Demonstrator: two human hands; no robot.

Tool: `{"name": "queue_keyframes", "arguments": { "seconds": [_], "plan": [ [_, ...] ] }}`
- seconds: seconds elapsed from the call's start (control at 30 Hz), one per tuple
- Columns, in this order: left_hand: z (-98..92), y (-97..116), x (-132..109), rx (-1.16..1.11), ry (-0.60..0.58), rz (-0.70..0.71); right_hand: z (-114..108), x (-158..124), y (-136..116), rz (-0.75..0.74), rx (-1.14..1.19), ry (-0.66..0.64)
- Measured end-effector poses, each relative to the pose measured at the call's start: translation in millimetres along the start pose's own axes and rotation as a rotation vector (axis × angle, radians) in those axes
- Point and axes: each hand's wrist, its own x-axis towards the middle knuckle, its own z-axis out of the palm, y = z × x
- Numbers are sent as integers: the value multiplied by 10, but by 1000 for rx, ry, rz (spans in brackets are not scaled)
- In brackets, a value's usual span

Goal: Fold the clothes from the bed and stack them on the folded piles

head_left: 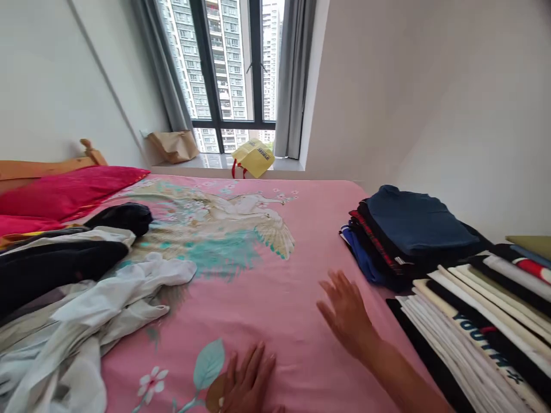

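Note:
My left hand [249, 381] rests palm down on the pink flowered bedsheet [275, 310] at the bottom, fingers stretched out, holding nothing. Farther right, my right hand [344, 304] is over the sheet with its fingers apart and nothing in it; whether it touches the cloth I cannot tell. Just beyond it stands a stack of folded dark clothes [417, 221], a blue one on top. Closer to me on the right are folded shirts [469, 332] in rows, white, cream and black. A loose heap of clothes lies on the left, with a white garment [124, 292] nearest my left hand.
Red pillows [73, 192] lie by the wooden headboard [43, 169]. At the far side, a brown paper bag [174, 146] and a yellow bag [253, 156] with red handles sit on the window sill [210, 162]. Grey curtains [295, 80] flank the window.

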Motion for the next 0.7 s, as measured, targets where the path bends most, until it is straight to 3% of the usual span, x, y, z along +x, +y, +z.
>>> {"name": "queue_keyframes", "arguments": {
  "seconds": [0.07, 0.13, 0.23, 0.43, 0.57, 0.63, 0.7],
  "plan": [
    [-93, 18, -78, -57, -26, 72, 559, -788, -232, 134, 68, -92],
    [-226, 69, -146, -139, -47, 65, 974, -1419, -420, 162, 50, -123],
    [-412, 169, -207, -264, -44, 1, 1269, -1955, -674, 130, 26, -118],
    [-482, 296, -396, -391, 15, -55, 1192, -2154, -861, -49, -190, -169],
    [-456, 260, -743, -466, 71, -40, 1190, -2194, -768, -128, -319, -40],
    [-578, 77, -934, -419, 210, -91, 1231, -2214, -724, -149, -332, 50],
    [-835, -256, -1097, -302, 434, -248, 1268, -2228, -695, -171, -337, 106]
  ]
}}
